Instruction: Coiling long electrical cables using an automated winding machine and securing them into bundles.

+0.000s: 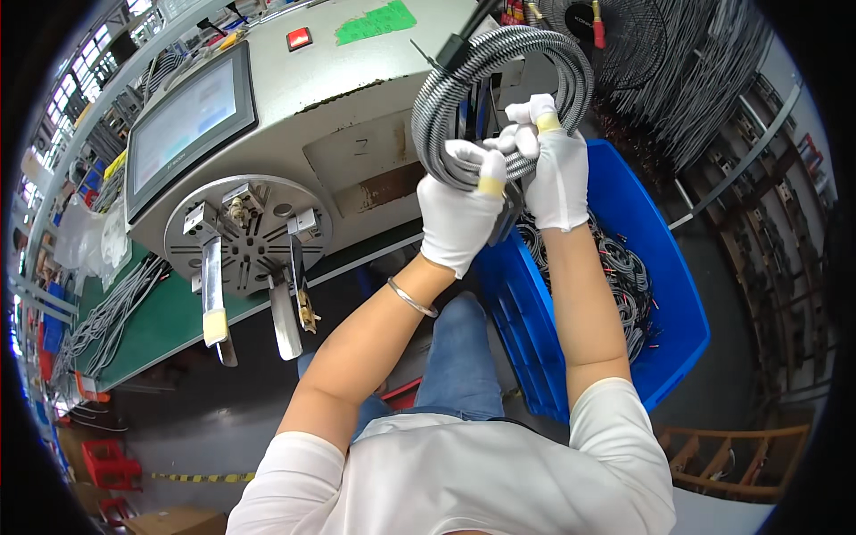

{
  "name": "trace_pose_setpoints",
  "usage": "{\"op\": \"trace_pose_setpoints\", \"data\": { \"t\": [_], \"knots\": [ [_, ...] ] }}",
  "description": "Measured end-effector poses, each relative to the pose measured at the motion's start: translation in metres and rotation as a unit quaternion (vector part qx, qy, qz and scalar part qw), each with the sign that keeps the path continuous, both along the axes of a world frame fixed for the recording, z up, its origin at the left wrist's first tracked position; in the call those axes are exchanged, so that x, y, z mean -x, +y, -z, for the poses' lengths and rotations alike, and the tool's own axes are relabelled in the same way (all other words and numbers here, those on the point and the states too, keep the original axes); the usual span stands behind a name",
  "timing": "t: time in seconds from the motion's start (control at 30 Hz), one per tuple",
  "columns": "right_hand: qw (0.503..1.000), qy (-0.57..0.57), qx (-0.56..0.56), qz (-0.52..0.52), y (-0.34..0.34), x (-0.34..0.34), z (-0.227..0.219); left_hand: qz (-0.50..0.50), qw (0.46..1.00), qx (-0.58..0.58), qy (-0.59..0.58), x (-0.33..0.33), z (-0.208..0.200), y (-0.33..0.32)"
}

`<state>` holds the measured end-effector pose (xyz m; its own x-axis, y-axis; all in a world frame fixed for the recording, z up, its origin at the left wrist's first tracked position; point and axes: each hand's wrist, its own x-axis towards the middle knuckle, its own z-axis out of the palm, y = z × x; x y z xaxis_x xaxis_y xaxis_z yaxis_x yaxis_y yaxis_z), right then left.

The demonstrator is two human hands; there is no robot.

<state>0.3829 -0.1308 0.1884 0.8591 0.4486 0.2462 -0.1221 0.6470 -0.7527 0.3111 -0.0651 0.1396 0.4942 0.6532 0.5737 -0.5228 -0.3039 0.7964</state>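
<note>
A thick ring of grey ribbed cable [432, 111] is upright in front of me, at the machine's right end. My left hand [462, 209], in a white glove with yellow tape on a finger, is closed on the ring's lower left part. My right hand [560, 174], gloved and taped the same way, grips its lower right part, thumb and fingers bent. The two hands are close together. A black part [455, 53] crosses the ring's upper left; whether it touches the cable I cannot tell.
On my left stands a beige machine [357, 107] with a screen [189, 125] and a round slotted metal plate [250, 236] with projecting arms. A blue bin [682, 303] holding coiled cables is at right. Behind it hang many grey cables [695, 80], beside a black fan [629, 40].
</note>
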Motion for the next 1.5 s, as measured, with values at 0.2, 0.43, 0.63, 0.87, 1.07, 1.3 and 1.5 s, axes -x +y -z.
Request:
{"op": "trace_pose_setpoints", "data": {
  "t": [0.2, 0.43, 0.63, 0.87, 1.07, 1.3, 1.5],
  "knots": [
    [0.973, -0.172, 0.102, 0.113, -0.002, -0.024, 0.016, 0.011, 0.999, 0.033, 0.014, -0.008, 0.004, 0.009],
    [0.939, -0.255, 0.12, 0.199, 0.026, -0.058, 0.042, -0.043, 0.998, -0.017, 0.043, -0.03, 0.007, 0.032],
    [0.887, -0.348, 0.172, 0.25, 0.046, -0.079, 0.065, -0.047, 0.997, 0.017, 0.064, -0.034, 0.018, 0.044],
    [0.878, -0.358, 0.125, 0.291, 0.064, -0.093, 0.082, -0.077, 0.996, 0.011, 0.042, -0.044, 0.028, 0.056],
    [0.849, -0.397, 0.137, 0.321, 0.072, -0.112, 0.099, -0.093, 0.995, -0.023, -0.026, -0.051, 0.039, 0.059],
    [0.907, -0.3, 0.105, 0.274, 0.072, -0.108, 0.1, -0.068, 0.996, 0.015, -0.052, -0.056, 0.045, 0.057],
    [0.912, -0.277, 0.2, 0.229, 0.048, -0.07, 0.063, -0.072, 0.996, 0.041, 0.017, -0.042, 0.028, 0.049]
  ]
}}
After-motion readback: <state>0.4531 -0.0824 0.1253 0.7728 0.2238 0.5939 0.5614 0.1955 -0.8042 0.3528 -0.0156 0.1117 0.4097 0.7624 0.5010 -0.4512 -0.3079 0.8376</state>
